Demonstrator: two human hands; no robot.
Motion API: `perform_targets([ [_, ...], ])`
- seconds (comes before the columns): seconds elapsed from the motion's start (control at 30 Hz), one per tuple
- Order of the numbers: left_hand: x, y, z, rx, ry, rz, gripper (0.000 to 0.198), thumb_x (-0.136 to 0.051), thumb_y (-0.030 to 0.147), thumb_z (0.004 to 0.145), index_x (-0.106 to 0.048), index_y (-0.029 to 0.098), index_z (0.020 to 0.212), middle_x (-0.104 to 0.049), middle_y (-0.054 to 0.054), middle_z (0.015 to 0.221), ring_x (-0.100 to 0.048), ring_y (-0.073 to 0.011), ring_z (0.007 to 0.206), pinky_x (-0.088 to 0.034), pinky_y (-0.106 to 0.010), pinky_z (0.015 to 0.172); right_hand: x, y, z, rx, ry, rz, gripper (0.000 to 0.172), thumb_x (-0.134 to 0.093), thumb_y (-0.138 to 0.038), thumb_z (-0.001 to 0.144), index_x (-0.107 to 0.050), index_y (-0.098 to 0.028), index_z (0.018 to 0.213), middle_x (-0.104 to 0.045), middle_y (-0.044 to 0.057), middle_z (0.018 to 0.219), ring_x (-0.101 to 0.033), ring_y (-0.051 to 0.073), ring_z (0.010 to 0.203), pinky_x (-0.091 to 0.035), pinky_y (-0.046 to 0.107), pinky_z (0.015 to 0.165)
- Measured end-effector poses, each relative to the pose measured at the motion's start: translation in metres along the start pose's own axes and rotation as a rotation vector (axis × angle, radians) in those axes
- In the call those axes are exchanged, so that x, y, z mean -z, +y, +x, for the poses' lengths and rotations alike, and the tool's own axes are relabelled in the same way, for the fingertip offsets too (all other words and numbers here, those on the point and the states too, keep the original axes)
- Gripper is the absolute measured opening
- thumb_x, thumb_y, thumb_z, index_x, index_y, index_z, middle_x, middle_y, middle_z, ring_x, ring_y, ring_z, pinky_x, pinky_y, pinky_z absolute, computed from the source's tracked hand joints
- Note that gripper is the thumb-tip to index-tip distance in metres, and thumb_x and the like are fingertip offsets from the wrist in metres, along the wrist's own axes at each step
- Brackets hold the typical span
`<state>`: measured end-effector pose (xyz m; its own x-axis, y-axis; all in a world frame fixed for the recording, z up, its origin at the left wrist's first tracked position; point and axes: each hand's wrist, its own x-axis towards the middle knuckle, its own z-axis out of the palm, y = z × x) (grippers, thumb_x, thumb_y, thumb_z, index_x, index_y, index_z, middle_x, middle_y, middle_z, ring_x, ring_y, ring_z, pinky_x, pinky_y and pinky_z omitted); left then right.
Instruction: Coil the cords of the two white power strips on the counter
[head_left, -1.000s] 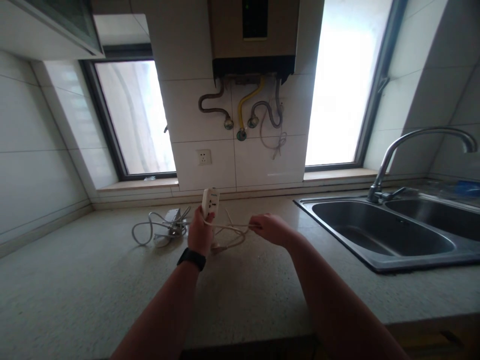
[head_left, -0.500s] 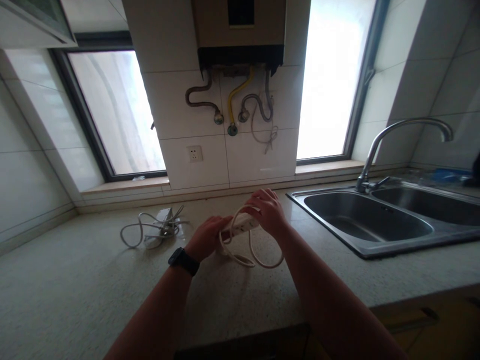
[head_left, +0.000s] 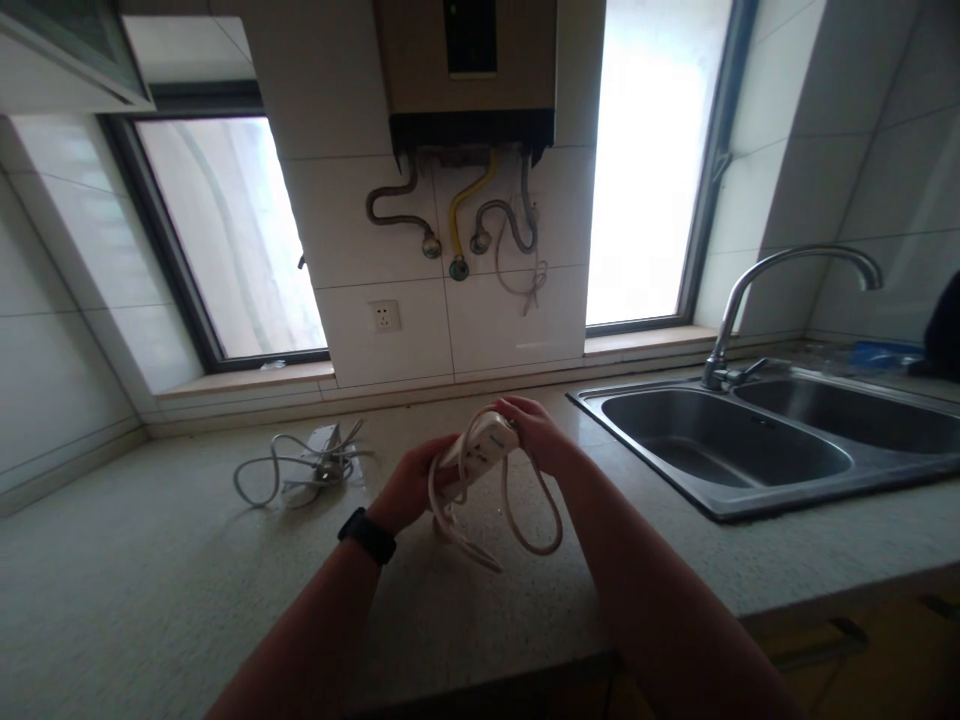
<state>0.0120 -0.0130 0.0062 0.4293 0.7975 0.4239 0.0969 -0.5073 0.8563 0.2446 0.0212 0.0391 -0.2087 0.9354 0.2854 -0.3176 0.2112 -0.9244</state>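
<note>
Power strip [head_left: 480,452], white and short, was held above the tabletop [head_left: 150,590] between both hands, tilted with its far end raised toward the tiled wall. The left hand [head_left: 411,485], a dark watch [head_left: 367,536] on its wrist, was closed around the lower end of the strip, apparently to steady it. The right hand [head_left: 537,436] gripped the upper end with fingers curled over the top, where the cord [head_left: 517,515] seemed to be gathered. That cord hung below the strip in a few loose loops, the lowest reaching down close to the tabletop; whether it touched could not be told. Holding the strip at both ends appeared to keep the loops together and off the surface.

Farther left on the tabletop, well apart from the hands, lay a second tangle of grey cable [head_left: 300,470] with a small adapter block. A wall socket [head_left: 384,316] sat in the tiles behind, beneath a wall-mounted water heater [head_left: 469,75] and its pipes. To the right, a double steel sink [head_left: 720,450] with a curved tap [head_left: 780,275] was set into the tabletop.
</note>
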Motion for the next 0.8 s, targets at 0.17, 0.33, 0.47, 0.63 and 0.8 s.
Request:
perform_targets([
  [0.17, 0.01, -0.015, 0.008, -0.003, 0.359, -0.059, 0.064, -0.073, 0.044, 0.087, -0.055, 0.016, 0.142, -0.063, -0.009, 0.127, -0.06, -0.0189, 0.111, -0.049, -0.031, 0.096, 0.002, 0.014, 0.01, -0.003, 0.094, -0.207, 0.063, -0.07, -0.06, 0.074, -0.055, -0.011, 0.11, -0.056, 0.0, 0.085, -0.041, 0.006, 0.044, -0.022, 0.021, 0.037],
  [0.33, 0.026, -0.037, 0.01, 0.059, 0.712, 0.013, 0.056, -0.075, 0.048, 0.083, -0.061, 0.02, 0.129, -0.067, -0.004, 0.11, -0.064, -0.0172, 0.095, -0.052, -0.029, 0.082, -0.003, 0.032, 0.01, -0.034, 0.023, -0.418, 0.034, -0.051, -0.023, 0.086, -0.044, -0.02, 0.12, -0.054, -0.003, 0.081, -0.05, 0.011, 0.048, -0.032, 0.022, 0.038],
  [0.47, 0.023, -0.045, 0.011, 0.135, 0.786, -0.047, 0.055, -0.075, 0.049, 0.081, -0.063, 0.018, 0.124, -0.067, -0.006, 0.106, -0.063, -0.0167, 0.088, -0.051, -0.026, 0.071, -0.016, 0.033, 0.005, -0.102, -0.138, -0.679, 0.019, -0.048, -0.028, 0.095, -0.057, -0.012, 0.093, -0.059, 0.003, 0.087, -0.055, 0.01, 0.059, -0.037, 0.021, 0.043],
  [0.63, 0.011, -0.034, 0.014, 0.172, 0.838, -0.451, 0.057, -0.082, 0.044, 0.073, -0.059, 0.016, 0.118, -0.065, -0.009, 0.099, -0.062, -0.0195, 0.077, -0.051, -0.03, 0.063, -0.037, 0.036, -0.007, -0.136, -0.352, -0.891, 0.028, -0.049, -0.029, 0.098, -0.068, -0.01, 0.093, -0.066, 0.004, 0.083, -0.055, 0.007, 0.066, -0.04, 0.018, 0.054],
  [0.8, 0.015, -0.02, 0.018, 0.211, 0.979, -0.777, 0.044, -0.074, 0.023, 0.079, -0.049, 0.019, 0.115, -0.058, -0.003, 0.089, -0.056, -0.0197, 0.068, -0.051, -0.037, 0.058, -0.06, 0.061, -0.016, -0.166, -0.636, -0.985, 0.026, -0.046, -0.02, 0.091, -0.071, -0.013, 0.094, -0.07, -0.001, 0.092, -0.06, 0.009, 0.075, -0.043, 0.02, 0.065],
])
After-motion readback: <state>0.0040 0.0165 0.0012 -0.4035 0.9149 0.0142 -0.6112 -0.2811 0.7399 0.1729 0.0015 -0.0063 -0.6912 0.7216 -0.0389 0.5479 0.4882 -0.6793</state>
